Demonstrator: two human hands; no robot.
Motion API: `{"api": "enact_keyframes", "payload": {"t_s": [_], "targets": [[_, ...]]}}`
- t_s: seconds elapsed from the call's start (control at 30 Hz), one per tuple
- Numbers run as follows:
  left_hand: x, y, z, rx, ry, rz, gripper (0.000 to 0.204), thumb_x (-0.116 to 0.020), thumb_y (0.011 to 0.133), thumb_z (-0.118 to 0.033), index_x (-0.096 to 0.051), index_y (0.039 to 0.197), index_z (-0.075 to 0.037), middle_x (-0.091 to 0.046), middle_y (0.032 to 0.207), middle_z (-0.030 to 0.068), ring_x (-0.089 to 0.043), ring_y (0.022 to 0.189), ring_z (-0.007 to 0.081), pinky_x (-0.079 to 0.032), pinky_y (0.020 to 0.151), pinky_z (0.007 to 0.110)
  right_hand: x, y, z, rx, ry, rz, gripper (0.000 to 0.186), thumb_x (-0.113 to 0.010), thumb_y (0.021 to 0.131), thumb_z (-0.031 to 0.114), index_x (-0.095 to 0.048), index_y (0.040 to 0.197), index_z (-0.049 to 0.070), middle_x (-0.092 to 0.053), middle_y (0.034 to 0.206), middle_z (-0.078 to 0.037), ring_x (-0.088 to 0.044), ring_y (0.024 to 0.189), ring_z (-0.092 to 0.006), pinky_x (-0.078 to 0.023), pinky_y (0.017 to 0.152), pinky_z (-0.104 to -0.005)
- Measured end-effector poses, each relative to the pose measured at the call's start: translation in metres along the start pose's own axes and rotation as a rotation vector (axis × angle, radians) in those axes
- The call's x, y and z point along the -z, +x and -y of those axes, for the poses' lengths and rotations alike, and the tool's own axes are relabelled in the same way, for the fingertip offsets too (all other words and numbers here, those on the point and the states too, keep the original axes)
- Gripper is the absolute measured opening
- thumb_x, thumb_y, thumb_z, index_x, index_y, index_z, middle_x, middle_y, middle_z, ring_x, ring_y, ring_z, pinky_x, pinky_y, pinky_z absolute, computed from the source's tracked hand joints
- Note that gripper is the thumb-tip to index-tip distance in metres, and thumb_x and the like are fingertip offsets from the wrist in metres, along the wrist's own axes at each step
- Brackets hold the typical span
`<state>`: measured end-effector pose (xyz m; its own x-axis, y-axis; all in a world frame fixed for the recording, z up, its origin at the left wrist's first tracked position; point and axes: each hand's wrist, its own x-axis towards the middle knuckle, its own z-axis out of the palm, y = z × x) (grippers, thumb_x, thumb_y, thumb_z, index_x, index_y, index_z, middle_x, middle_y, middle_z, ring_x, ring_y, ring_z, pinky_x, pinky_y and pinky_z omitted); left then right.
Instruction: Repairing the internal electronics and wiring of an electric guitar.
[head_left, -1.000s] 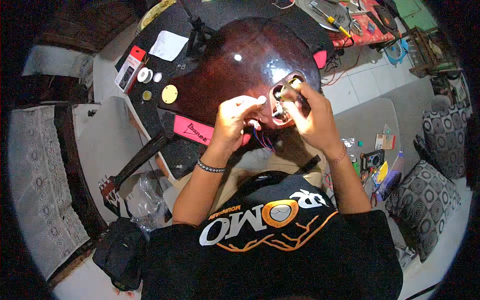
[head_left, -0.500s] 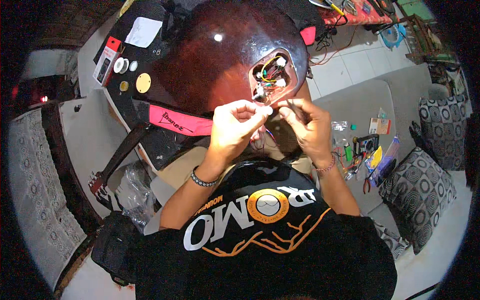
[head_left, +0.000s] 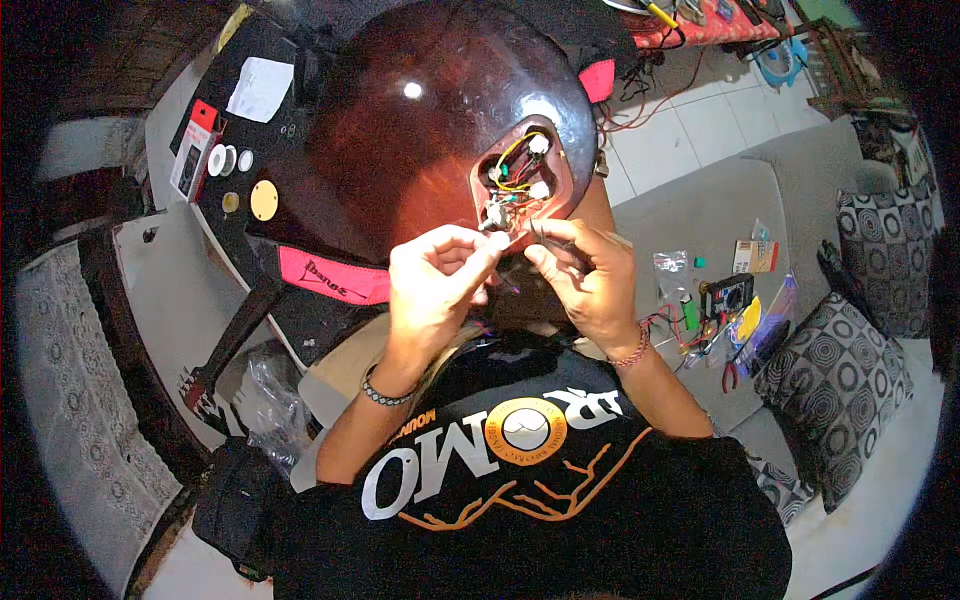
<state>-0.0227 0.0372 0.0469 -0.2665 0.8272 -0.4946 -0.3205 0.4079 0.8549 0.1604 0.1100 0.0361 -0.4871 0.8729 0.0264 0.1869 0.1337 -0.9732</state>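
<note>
Thin wires (head_left: 515, 237), barely visible, are pinched by both hands, left (head_left: 432, 285) and right (head_left: 585, 280), below the guitar's cavity (head_left: 520, 180).

A home living room: grey sofa (head_left: 700, 215) with patterned cushions (head_left: 835, 385), tiled floor (head_left: 680, 115)

One red-brown guitar body (head_left: 400, 150) is seen in the upper middle of the frame, with one open wiring cavity (head_left: 520, 180) at its right. Two hands are counted at the centre: one left hand (head_left: 435, 285) and one right hand (head_left: 590, 280). Two patterned cushions (head_left: 835, 390) are seen at the right edge. Two bracelets (head_left: 385, 393) are counted, one on each wrist. One white paper (head_left: 260, 88) is seen at upper left.
</note>
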Motion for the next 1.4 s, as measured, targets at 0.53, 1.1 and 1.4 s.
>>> {"api": "enact_keyframes", "payload": {"t_s": [0.53,1.1,1.4], "targets": [[0.025,0.007,-0.01,0.053,0.176,0.043,0.018,-0.078,0.097,-0.019,-0.075,0.093,-0.002,-0.068,0.071,-0.0016,-0.056,0.056,0.0015,-0.041,0.048,0.018,0.008,0.018,-0.001,0.143,-0.206,-0.075,0.03,-0.081,0.083,-0.004,-0.077,0.111,0.004,-0.065,0.083,-0.004,-0.062,0.072,-0.012,-0.048,0.064,-0.0258],[0.03,0.003,0.001,0.042,0.108,0.043,0.015,-0.078,0.096,-0.013,-0.074,0.095,0.001,-0.068,0.07,0.0006,-0.056,0.053,0.0038,-0.042,0.048,0.02,-0.002,0.033,-0.011,0.359,-0.657,0.096,0.049,-0.08,0.077,0.011,-0.074,0.125,0.02,-0.071,0.1,-0.001,-0.071,0.079,-0.0245,-0.057,0.07,-0.0355],[0.027,0.003,-0.002,0.017,0.126,0.032,0.019,-0.079,0.096,-0.02,-0.075,0.093,-0.001,-0.069,0.07,-0.0005,-0.057,0.055,0.0023,-0.042,0.049,0.019,0.0,0.045,-0.007,0.373,-0.519,-0.01,0.04,-0.076,0.076,0.0,-0.073,0.114,0.011,-0.07,0.098,-0.009,-0.073,0.083,-0.0275,-0.058,0.071,-0.0356]]}}
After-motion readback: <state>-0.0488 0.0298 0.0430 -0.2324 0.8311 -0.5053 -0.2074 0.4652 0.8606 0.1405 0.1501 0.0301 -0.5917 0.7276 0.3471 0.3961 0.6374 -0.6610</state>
